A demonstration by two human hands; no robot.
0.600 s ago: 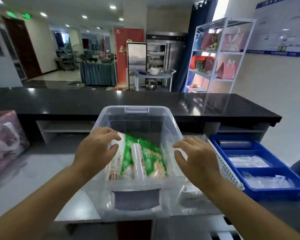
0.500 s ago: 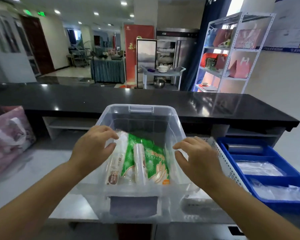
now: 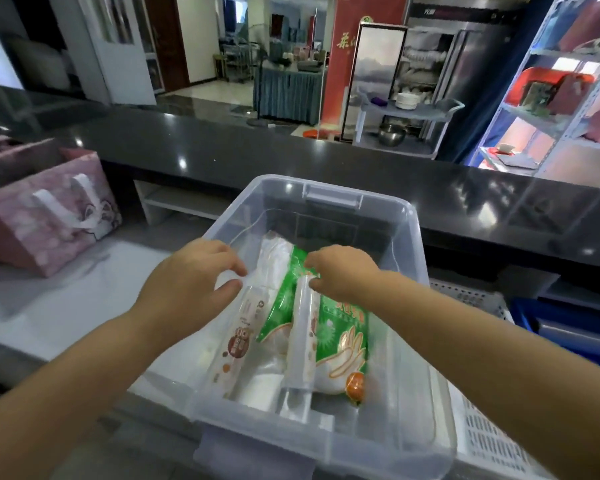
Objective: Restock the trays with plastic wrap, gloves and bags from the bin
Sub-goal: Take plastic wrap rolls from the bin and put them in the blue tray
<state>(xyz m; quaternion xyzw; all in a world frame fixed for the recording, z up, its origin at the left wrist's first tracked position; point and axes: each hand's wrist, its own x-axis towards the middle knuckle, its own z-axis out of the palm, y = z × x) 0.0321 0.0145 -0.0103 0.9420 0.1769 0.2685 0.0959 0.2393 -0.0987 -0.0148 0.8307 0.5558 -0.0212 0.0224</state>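
Observation:
A clear plastic bin (image 3: pixel 409 216) stands in front of me on the worktop. Inside lie a roll with brown print (image 3: pixel 238 344), a green pack of gloves (image 3: pixel 340 327) and a clear roll of plastic wrap (image 3: pixel 303 344) resting on the green pack. My right hand (image 3: pixel 343 271) is inside the bin, its fingers curled over the far end of the clear roll and the thumb against it. Over the bin's left rim, my left hand (image 3: pixel 191 285) hovers with loosely curled fingers just above the top of the brown-print roll, holding nothing.
To the right of the bin sits a white perforated tray (image 3: pixel 471 296), with a blue tray (image 3: pixel 568 327) beyond it. A pink gift bag (image 3: pixel 49 216) stands on the steel worktop (image 3: pixel 84 292) at the left. A black counter (image 3: pixel 222 147) runs behind the bin.
My right hand has left the bin's right rim and reached in to the far end of the clear roll. My left hand has shifted slightly inward. The view has come closer.

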